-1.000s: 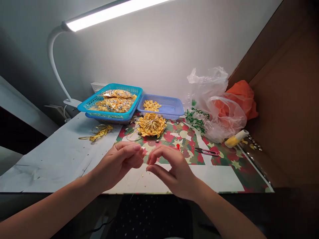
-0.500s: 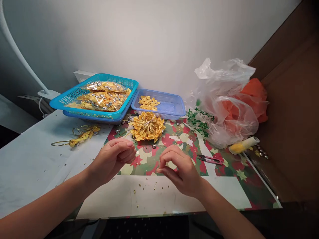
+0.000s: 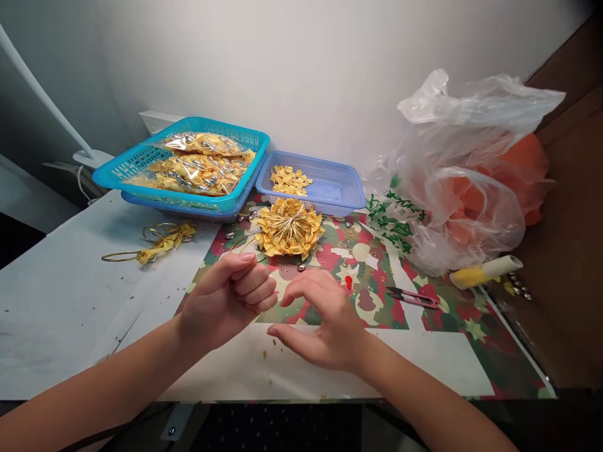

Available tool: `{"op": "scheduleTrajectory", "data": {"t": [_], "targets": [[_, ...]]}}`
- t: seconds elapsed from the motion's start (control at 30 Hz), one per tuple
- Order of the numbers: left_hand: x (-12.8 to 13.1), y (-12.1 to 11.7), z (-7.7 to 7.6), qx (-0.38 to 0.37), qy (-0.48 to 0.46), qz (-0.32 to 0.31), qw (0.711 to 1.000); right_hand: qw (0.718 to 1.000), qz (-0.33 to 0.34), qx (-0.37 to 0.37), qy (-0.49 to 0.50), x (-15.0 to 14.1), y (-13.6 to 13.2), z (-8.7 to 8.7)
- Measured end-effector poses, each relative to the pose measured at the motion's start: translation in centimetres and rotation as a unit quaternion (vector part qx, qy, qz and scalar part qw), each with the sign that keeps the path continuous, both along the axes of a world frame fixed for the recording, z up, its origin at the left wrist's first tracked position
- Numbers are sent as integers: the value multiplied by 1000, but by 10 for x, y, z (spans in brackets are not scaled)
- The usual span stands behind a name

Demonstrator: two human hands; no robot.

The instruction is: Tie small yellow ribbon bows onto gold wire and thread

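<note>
My left hand (image 3: 230, 298) is closed, its fingers curled into the palm and the thumb pressed on top; whatever it may hold is hidden. Just to its right, my right hand (image 3: 325, 317) has its thumb and fingers apart, with nothing visible between them. Behind both hands lies a round bunch of yellow ribbon flowers (image 3: 289, 229) with gold wire stems gathered at the centre. A small red piece (image 3: 348, 282) rests on the patterned paper beyond my right hand. Pink-handled thread snips (image 3: 412, 297) lie farther right.
A turquoise basket (image 3: 106, 176) holds bagged yellow flowers, beside a blue basket (image 3: 336, 191) with loose ones. At left lies a wired yellow flower sprig (image 3: 164, 243). Plastic bags (image 3: 471, 188) bulge at right, near a yellow-and-white roll (image 3: 485, 272). Tiny gold bits dot the table.
My right hand has opened from a pinch and moved left, closer to my left hand. My left hand stays closed. The small red piece now shows. The view has shifted slightly.
</note>
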State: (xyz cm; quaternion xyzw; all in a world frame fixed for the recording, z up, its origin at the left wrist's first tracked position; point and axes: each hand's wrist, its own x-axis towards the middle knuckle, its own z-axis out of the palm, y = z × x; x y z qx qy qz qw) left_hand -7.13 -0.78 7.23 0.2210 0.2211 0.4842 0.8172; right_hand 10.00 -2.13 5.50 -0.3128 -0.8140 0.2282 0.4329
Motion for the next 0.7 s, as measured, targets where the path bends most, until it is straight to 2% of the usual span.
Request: {"op": "scheduleTrajectory", "data": {"t": [0.2, 0.37, 0.47, 0.53, 0.6, 0.7], "targets": [[-2, 4, -2, -18, -21, 0, 1000, 999, 0, 18, 31, -5, 3, -3], [-2, 7, -7, 2, 7, 15, 1000, 997, 32, -20, 72, 1, 6, -5], [-2, 8, -12, 42, 93, 49, 994, 994, 39, -47, 90, 5, 7, -5], [-3, 8, -16, 76, 178, 69, 979, 993, 35, -55, 95, 7, 7, -6], [-4, 8, -20, 104, 241, 59, 963, 993, 32, -60, 98, 8, 8, -7], [-7, 7, -25, 131, 276, 22, 952, 992, 25, -68, 99, 10, 9, -8]]}}
